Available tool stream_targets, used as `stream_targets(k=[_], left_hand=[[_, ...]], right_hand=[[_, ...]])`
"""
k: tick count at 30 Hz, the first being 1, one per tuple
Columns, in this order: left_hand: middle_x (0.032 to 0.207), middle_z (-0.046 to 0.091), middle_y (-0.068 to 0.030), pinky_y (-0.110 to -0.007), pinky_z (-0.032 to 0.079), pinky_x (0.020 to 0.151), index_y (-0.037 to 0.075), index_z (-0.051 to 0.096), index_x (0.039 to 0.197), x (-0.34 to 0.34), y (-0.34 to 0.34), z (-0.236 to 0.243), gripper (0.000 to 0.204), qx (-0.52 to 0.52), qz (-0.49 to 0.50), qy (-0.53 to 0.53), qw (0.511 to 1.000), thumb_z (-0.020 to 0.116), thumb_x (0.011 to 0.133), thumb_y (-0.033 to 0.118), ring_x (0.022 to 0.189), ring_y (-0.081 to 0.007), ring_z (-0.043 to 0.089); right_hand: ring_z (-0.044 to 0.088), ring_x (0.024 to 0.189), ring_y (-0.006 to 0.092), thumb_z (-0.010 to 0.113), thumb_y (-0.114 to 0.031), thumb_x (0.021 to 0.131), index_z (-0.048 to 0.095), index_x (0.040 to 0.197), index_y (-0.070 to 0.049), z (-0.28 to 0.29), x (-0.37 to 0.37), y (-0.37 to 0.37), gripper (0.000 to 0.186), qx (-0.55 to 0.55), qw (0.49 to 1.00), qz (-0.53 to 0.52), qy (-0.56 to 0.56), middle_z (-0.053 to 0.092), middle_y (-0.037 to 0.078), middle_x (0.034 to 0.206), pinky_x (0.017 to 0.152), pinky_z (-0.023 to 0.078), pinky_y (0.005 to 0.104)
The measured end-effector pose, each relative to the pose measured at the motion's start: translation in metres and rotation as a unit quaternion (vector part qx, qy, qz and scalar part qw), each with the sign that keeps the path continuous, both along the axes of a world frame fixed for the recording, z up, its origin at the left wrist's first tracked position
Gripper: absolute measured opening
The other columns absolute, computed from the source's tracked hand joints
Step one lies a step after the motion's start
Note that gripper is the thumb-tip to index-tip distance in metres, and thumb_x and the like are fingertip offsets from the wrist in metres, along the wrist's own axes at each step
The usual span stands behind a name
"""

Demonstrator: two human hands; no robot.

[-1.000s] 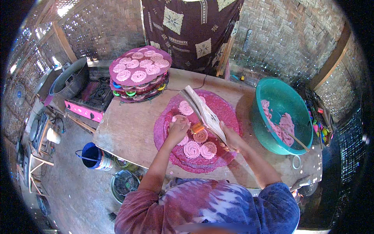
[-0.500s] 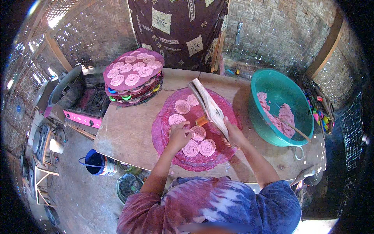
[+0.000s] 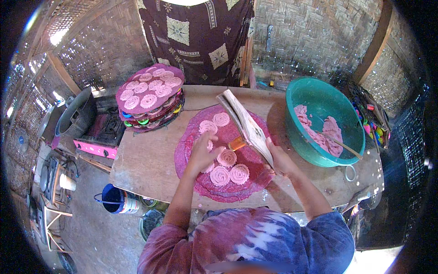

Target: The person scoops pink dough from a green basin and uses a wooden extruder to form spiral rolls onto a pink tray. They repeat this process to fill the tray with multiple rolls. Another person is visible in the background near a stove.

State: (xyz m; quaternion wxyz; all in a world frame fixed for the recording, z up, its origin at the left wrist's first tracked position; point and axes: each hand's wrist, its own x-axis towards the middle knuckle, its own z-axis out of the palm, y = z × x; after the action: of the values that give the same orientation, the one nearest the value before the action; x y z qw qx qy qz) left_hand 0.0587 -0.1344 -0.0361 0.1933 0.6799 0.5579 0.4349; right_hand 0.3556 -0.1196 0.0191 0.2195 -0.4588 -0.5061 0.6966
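My right hand [image 3: 282,159] grips the lower end of a long wooden press [image 3: 250,127], made of board-like pieces, held tilted above a round magenta mat [image 3: 184,153]. An orange tube [image 3: 237,144] sticks out from the press's left side. My left hand [image 3: 200,154] hovers over the mat's left part, fingers apart and slightly blurred, seemingly holding nothing. It partly covers pink dough spirals. Other ridged spirals show clearly: one [image 3: 226,157] below the tube, two near the front, such as this spiral [image 3: 220,175], and two towards the back, including this spiral [image 3: 221,119].
On the wooden table [image 3: 141,157], a stack of round trays [image 3: 178,75] bearing spirals stands at back left. A green basin [image 3: 299,144] at right holds pink dough [image 3: 332,130] and a stick [image 3: 350,150]. Left of the table are a pink-fronted stove [image 3: 96,149] and a blue bucket [image 3: 111,196].
My left hand has lifted slightly from beside the left spiral, its fingers spreading wider. The right hand still grips the press in nearly the same pose. The whole view has shifted a little.
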Motion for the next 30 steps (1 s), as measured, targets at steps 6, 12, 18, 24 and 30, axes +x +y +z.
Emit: stream_targets(k=[6,12,18,24,30], left_hand=[[0.12,0.059,-0.021,-0.038,0.042,0.1,0.003,0.053,0.126,0.034,-0.024,0.106,0.058,-0.257,-0.219,0.104,0.935,0.074,0.081,0.033,0.114,-0.0299,0.056],[0.116,0.06,-0.0192,-0.038,0.044,0.098,0.005,0.055,0.125,0.058,-0.062,0.085,0.054,-0.186,-0.295,0.077,0.934,0.072,0.082,0.032,0.11,-0.0285,0.058],[0.112,0.062,-0.0173,-0.037,0.045,0.095,0.006,0.056,0.123,0.081,-0.065,0.073,0.049,-0.151,-0.348,0.05,0.924,0.07,0.083,0.032,0.107,-0.0271,0.059],[0.108,0.063,-0.0154,-0.037,0.047,0.092,0.007,0.058,0.121,0.102,-0.066,0.084,0.045,-0.129,-0.362,0.061,0.921,0.069,0.085,0.031,0.104,-0.0258,0.06],[0.104,0.064,-0.0135,-0.037,0.048,0.09,0.009,0.059,0.119,0.07,-0.056,0.104,0.04,-0.111,-0.366,0.103,0.918,0.067,0.086,0.03,0.1,-0.0244,0.062]], right_hand=[[0.055,0.048,0.0222,0.033,-0.058,0.099,0.063,0.085,-0.007,0.081,-0.006,-0.021,0.06,0.149,0.962,0.195,-0.121,0.056,0.007,0.058,0.044,0.042,0.0331],[0.062,0.066,0.0427,0.036,-0.049,0.1,0.07,0.084,-0.007,0.129,-0.014,-0.041,0.056,0.482,0.8,0.203,-0.293,0.062,0.023,0.069,0.065,0.048,0.0542],[0.056,0.056,0.0423,0.036,-0.043,0.101,0.067,0.076,-0.005,0.128,-0.01,-0.018,0.055,0.55,0.752,0.267,-0.244,0.055,0.024,0.059,0.055,0.045,0.0507],[0.053,0.053,0.0377,0.038,-0.042,0.101,0.056,0.072,-0.003,0.083,-0.013,0.022,0.052,0.515,0.783,0.335,-0.104,0.051,0.019,0.057,0.053,0.042,0.0453],[0.058,0.101,0.0399,0.06,-0.032,0.089,0.046,0.13,-0.003,0.168,-0.075,-0.067,0.052,0.671,0.563,0.429,0.219,0.06,0.021,0.104,0.087,0.048,0.0463]])
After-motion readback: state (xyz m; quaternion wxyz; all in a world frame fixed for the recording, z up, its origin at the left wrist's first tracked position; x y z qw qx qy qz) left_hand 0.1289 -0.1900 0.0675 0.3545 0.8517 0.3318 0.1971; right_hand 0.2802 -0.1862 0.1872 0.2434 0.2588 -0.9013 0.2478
